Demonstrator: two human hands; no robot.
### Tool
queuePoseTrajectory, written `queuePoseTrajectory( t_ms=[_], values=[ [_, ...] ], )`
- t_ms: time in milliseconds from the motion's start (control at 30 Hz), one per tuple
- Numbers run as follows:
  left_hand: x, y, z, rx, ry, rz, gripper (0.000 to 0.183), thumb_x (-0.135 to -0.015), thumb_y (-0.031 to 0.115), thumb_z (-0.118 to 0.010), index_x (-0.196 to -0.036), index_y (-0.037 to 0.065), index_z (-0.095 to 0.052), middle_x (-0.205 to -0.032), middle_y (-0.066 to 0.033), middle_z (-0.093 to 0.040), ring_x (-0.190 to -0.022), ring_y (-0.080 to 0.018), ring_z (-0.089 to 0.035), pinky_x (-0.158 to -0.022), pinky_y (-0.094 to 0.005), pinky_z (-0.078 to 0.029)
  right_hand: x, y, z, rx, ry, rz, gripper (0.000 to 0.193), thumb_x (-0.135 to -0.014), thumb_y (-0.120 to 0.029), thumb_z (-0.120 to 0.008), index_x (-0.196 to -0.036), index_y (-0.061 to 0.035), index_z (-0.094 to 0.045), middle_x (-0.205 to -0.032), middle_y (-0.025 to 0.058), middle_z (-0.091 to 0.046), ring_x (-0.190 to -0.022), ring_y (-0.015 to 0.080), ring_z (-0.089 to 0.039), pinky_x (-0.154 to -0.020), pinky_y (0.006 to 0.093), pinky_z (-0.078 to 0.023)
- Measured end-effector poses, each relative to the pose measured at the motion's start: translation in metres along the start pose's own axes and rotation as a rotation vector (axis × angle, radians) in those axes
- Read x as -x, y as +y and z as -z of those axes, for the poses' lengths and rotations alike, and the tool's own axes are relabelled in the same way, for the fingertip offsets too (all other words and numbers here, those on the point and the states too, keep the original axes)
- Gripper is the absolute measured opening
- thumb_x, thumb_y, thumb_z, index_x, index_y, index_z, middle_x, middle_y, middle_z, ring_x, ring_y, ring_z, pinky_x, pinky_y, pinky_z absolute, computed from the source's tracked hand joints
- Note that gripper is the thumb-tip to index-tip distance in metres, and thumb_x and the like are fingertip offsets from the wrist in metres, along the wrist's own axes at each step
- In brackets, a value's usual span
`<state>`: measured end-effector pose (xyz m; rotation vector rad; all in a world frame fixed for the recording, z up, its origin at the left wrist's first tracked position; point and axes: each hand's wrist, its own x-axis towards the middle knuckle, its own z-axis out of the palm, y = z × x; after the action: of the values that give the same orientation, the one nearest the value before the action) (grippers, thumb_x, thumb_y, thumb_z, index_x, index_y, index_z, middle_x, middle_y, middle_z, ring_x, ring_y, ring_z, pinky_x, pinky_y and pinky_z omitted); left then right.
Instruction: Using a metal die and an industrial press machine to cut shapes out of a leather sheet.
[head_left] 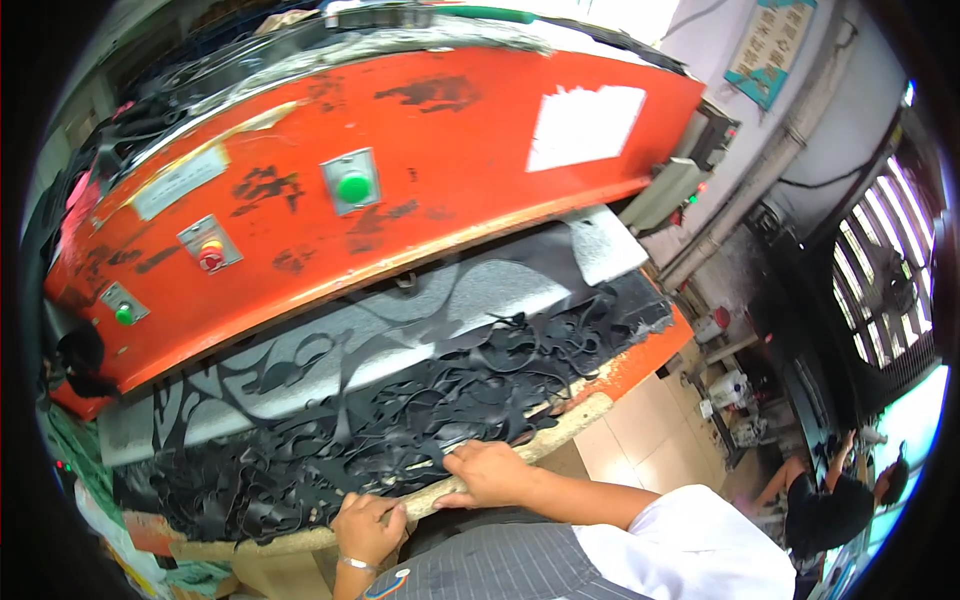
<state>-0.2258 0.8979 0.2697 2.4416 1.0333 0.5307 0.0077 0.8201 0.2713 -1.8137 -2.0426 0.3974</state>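
Black offcut scraps [420, 400], thin curled strips of sheet material, lie heaped along the front of a machine bed. A pale, worn padded edge [560, 432] runs along the bed in front of them. My left hand [368, 530], with a bracelet at the wrist, is closed over this edge beside the scraps. To its right, my right hand [487, 474] grips the same edge, fingers on top and thumb lower down. Behind the heap, a black cut-out sheet [420, 325] with large curved openings lies on a light grey board [490, 285].
The orange machine head [450, 130] spans above the board, with a large green button [354, 187] and a red knob [210, 257]. Black material is piled on top. A pipe [790, 145] runs along the right wall. Another person [825, 515] sits at lower right.
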Motion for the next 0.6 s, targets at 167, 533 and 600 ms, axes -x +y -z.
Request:
queuePoseTrajectory(
  t_ms=[167,533,600],
  values=[
    [-0.025,-0.003,0.012,-0.033,-0.212,0.017,0.018,-0.074,0.032,-0.072,-0.072,0.014,-0.076,-0.072,-0.0041,-0.069,-0.065,-0.0244,-0.063,-0.062,-0.0346,-0.051,-0.018,0.029,0.019,-0.133,-0.321,0.009,0.053,-0.086,-0.056,-0.059,-0.089,-0.003,-0.061,-0.079,0.0166,-0.066,-0.08,0.0379,-0.066,-0.066,0.0482,-0.052],
    [-0.299,-0.028,-0.062,-0.06,0.172,0.14,0.028,-0.086,0.024,-0.065,-0.105,0.004,-0.064,-0.1,-0.0175,-0.064,-0.094,-0.0354,-0.063,-0.078,-0.0449,-0.05,-0.247,0.142,0.047,-0.023,0.115,-0.42,0.062,-0.087,-0.047,-0.062,-0.121,0.0024,-0.049,-0.11,0.0229,-0.055,-0.095,0.0429,-0.063,-0.077,0.0496,-0.053],
    [-0.315,-0.008,-0.069,-0.096,0.13,0.261,0.027,-0.086,0.026,-0.066,-0.101,0.004,-0.064,-0.101,-0.0171,-0.064,-0.094,-0.0357,-0.063,-0.077,-0.0454,-0.05,-0.249,0.155,0.04,-0.084,0.133,-0.4,0.057,-0.087,-0.045,-0.062,-0.116,0.0023,-0.051,-0.11,0.0232,-0.055,-0.096,0.0429,-0.062,-0.078,0.0496,-0.052]
  ],
)
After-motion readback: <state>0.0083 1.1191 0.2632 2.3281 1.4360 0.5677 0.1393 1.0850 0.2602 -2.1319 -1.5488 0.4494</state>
